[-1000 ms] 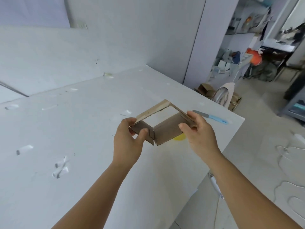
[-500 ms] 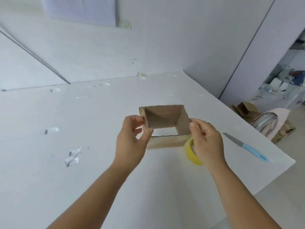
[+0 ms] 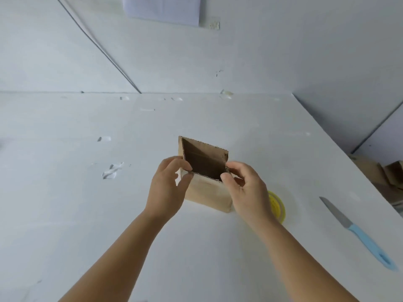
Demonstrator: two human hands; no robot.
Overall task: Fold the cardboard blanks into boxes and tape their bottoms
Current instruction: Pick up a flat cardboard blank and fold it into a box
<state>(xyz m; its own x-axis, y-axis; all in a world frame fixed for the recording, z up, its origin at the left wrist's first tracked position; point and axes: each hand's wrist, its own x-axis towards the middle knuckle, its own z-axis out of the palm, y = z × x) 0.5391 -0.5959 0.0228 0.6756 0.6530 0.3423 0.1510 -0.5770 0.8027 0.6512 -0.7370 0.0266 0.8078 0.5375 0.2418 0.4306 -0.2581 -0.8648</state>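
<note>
A broad white table (image 3: pixel 87 203) fills most of what I can see from here, butted into a corner of pale walls, with a sheet of paper (image 3: pixel 162 9) stuck up high and scraps of old tape dotted across the surface.

On it, near the middle, stands the cardboard box (image 3: pixel 207 192), opened out into a square tube with its open mouth facing up and toward the person. It looks set down on the table so the sides can be squared up before the bottom flaps are dealt with; whether the bottom is folded yet is hidden.

The left hand (image 3: pixel 168 188) has its grip clamped on the box, thumb and forefinger pinching the near left corner of the rim. The right hand (image 3: pixel 246 188) pinches the near right corner the same way, thumb on the front wall. So the box sits between the two hands, held at its top edge, which should steady it while it is pushed into shape.

Off to the right lies a blue-handled knife (image 3: pixel 357 232), well apart. A yellow tape roll (image 3: pixel 277 205) sits just behind the right wrist, partly hidden, handy for the sealing to come.
</note>
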